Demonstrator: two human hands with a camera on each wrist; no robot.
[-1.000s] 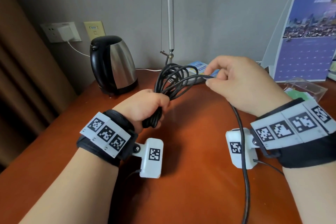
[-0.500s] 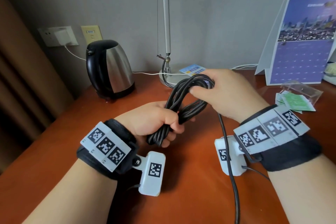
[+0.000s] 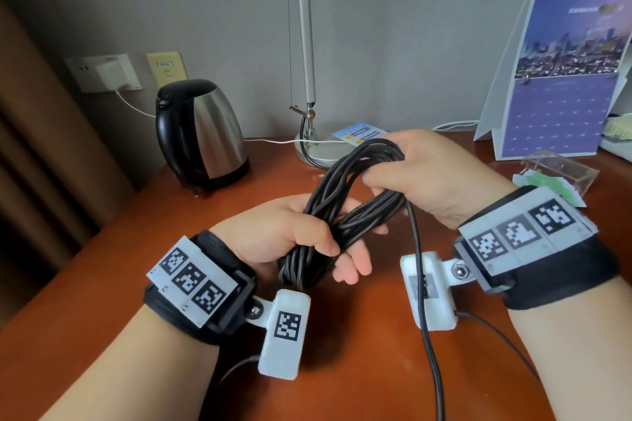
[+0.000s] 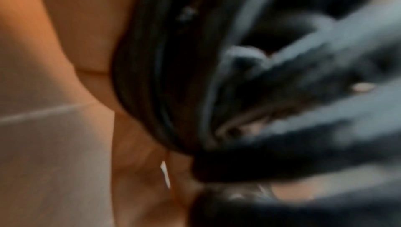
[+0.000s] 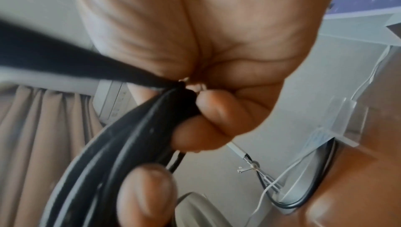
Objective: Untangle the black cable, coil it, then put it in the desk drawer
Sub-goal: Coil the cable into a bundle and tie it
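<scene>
The black cable (image 3: 345, 212) is gathered into a bundle of several loops held above the brown desk (image 3: 359, 352). My left hand (image 3: 307, 239) grips the lower end of the bundle, thumb over the strands. My right hand (image 3: 410, 174) grips the upper end, fingers curled round the loops. One loose strand (image 3: 424, 318) hangs from the right hand down past the wrist camera toward the desk's near edge. In the right wrist view the cable (image 5: 134, 136) runs through the curled fingers (image 5: 217, 110). The left wrist view is blurred, filled by the dark cable (image 4: 282, 93). No drawer is in view.
A black and steel kettle (image 3: 201, 133) stands at the back left, a lamp base (image 3: 314, 150) with its pole behind the hands. A purple calendar (image 3: 564, 79) and a clear plastic box (image 3: 561, 171) sit at the back right. A charger occupies the wall socket (image 3: 106, 73).
My right hand came down and closer, from pinching a strand to gripping the loops' upper end. The bundle is now tighter between both hands, and the view shifted nearer.
</scene>
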